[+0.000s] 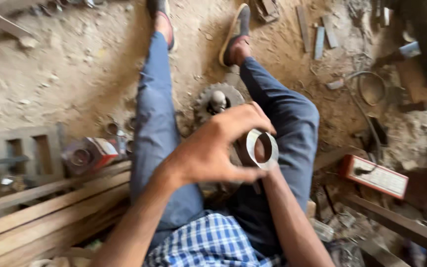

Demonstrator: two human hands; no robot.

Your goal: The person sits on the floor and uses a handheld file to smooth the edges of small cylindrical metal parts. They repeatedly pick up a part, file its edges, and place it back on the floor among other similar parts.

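Item: metal ring [262, 148], stiff, prob. heavy, slick; grip by rim. Left hand [213, 148] pinches its near-left edge; right hand hidden behind, grip can't tell. Toothed sprocket [208, 101] on ground beyond.

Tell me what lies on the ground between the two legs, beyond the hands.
In the head view, a toothed gear wheel with a knob at its hub lies on the dirt between the blue-trousered legs, just beyond the left hand.

Left hand [213, 148] and hidden right hand around a metal ring [260, 147], above a toothed sprocket [218, 101].
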